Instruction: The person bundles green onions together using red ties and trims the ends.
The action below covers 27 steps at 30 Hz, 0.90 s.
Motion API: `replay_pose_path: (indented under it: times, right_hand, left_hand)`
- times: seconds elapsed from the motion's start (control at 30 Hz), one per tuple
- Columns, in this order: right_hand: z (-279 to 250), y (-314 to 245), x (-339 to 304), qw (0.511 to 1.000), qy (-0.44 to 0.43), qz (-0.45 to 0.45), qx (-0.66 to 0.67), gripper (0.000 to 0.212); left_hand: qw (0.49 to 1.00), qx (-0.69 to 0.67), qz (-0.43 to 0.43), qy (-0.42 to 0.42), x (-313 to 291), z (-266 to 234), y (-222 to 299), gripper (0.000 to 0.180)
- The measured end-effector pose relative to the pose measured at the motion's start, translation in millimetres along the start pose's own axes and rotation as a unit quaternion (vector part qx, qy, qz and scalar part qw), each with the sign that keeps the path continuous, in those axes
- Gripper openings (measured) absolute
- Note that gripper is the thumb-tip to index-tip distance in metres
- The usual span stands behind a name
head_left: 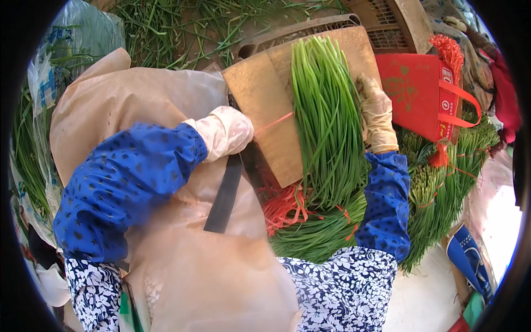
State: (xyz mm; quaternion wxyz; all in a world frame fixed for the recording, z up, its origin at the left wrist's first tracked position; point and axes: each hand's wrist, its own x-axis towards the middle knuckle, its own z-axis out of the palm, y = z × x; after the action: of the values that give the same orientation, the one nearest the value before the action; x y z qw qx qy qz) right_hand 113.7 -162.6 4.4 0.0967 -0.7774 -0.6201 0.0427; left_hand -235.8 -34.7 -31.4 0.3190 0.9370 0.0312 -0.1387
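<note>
A loose bundle of long green garlic chives (326, 110) lies lengthwise on a tan board (265, 88) in front of me. From under the bundle's left side a thin red tie string (275, 125) stretches to my left hand (228, 131), which is gloved in white and closed on it. My right hand (377, 116), in a cream glove, lies against the bundle's right side with its fingers curled; whatever they pinch is hidden. Below my left hand a dark flat strip (224, 196) lies over the beige plastic apron (138, 94) on my lap.
Red ties (285, 210) hang by the board's near edge. Tied chive bundles (442, 182) are stacked at the right, below a red bag (412, 91) with more red ties (448, 55). Loose chives (171, 27) litter the far floor near a plastic crate (381, 25). Clear plastic bags (83, 39) stand left.
</note>
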Motion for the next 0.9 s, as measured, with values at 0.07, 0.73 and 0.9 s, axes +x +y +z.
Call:
replay_pose_path:
  times: [0.07, 0.73, 0.9]
  right_hand:
    - [0, -3, 9, 1.000, -0.021, 0.001, -0.017, 0.018]
    - [35, -119, 35, 0.996, 0.047, 0.036, -0.064, 0.074]
    - [-18, -206, 98, 0.973, 0.162, -0.112, 0.119, 0.063]
  left_hand:
    - [0.999, 0.005, -0.003, 0.047, -4, 4, -4, 0.008]
    - [0.818, -0.127, -0.025, 0.560, -282, -117, 56, 0.023]
    - [0.573, 0.109, -0.526, 0.619, -430, -70, 32, 0.046]
